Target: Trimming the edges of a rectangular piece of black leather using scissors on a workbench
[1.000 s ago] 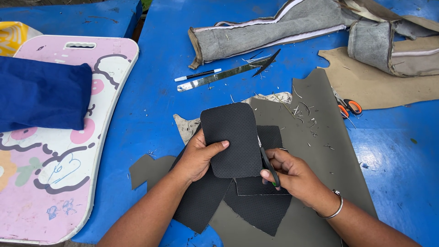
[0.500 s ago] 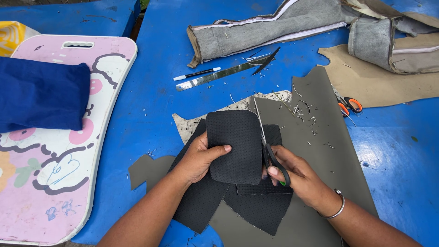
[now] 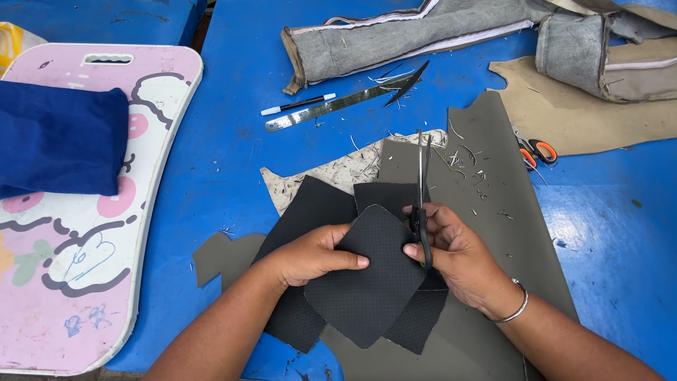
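Left hand (image 3: 310,255) pinches a black patch (image 3: 367,282), thumb on top and fingers beneath. This patch is thin, finely perforated and matte, cut with rounded corners, and sits tilted over more black sheets (image 3: 310,212) of the same dotted stuff. Right hand (image 3: 458,257) touches the patch's right edge and grips scissors (image 3: 422,183), whose shut steel blades point far, away from the person; a thin metal bangle (image 3: 513,310) rings that wrist. All of it lies near the middle of a blue table (image 3: 226,169), on a smooth grey-green sheet (image 3: 486,183) strewn with thread and trimmings. Farther off lie a steel ruler (image 3: 328,109) and a white pen (image 3: 296,106), then rolled grey felt-like covers (image 3: 423,32) with piped seams. Orange-handled snips (image 3: 536,152) rest at the right on tan leather (image 3: 592,120). On the left, a folded blue cloth (image 3: 60,141) lies on a pink cartoon-printed board (image 3: 106,233) with rounded corners.
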